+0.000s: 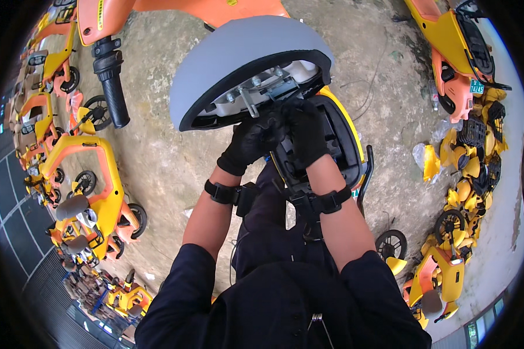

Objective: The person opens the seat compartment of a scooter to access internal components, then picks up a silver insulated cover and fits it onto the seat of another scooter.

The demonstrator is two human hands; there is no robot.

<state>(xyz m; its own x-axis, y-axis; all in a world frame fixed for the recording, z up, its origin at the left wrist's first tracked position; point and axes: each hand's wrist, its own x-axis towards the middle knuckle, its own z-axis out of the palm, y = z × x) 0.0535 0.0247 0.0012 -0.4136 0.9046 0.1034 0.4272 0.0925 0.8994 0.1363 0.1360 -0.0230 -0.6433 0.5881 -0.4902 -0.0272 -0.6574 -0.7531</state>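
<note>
A grey scooter seat (244, 61) is tipped up in front of me, its black-rimmed underside turned my way. Beneath it show a metal bracket (250, 103) and several bolts. My left hand (255, 136) and my right hand (304, 129), both in black gloves, meet at the lower edge of that underside, close to the bracket. Their fingers are bent and drawn together; whatever lies between them is hidden by the dark gloves. Under my right hand is the scooter's open black seat compartment (346, 160) with a yellow edge.
The scooter's orange body (186, 4) and black handlebar grip (116, 96) lie ahead. Rows of yellow and orange scooters (102, 192) stand at left. A heap of yellow parts (463, 151) lies along the right wall. A loose wheel (391, 244) rests on the concrete floor (163, 163).
</note>
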